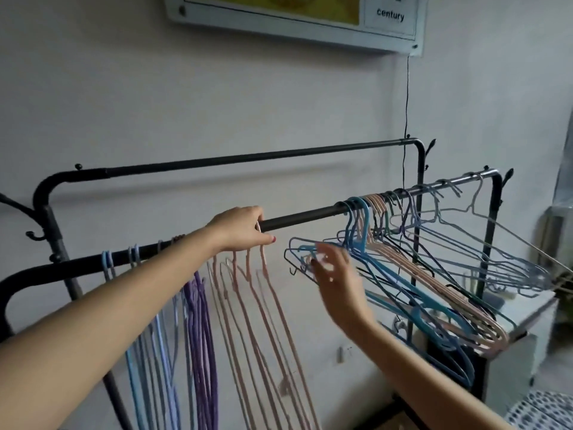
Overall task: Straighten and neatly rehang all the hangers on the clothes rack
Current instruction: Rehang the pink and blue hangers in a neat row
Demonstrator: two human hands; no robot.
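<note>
A black clothes rack has a front rail (304,216) and a higher back rail (248,158). On the front rail's left part, light blue hangers (148,352), purple hangers (201,321) and pink hangers (266,305) hang straight down. My left hand (245,228) is curled over the rail and grips the hook of the rightmost pink hanger. On the right, a tangled bunch of blue, pink and dark hangers (418,274) hangs tilted and splayed out. My right hand (335,271) is blurred, with its fingers spread, at the near ends of the blue hangers in that bunch.
A white cabinet (527,305) stands under the rack's right end, with the splayed hangers over it. A framed board (279,13) hangs on the wall above, and a thin black cord (406,97) drops from it behind the rack. A dotted fabric (545,408) lies at bottom right.
</note>
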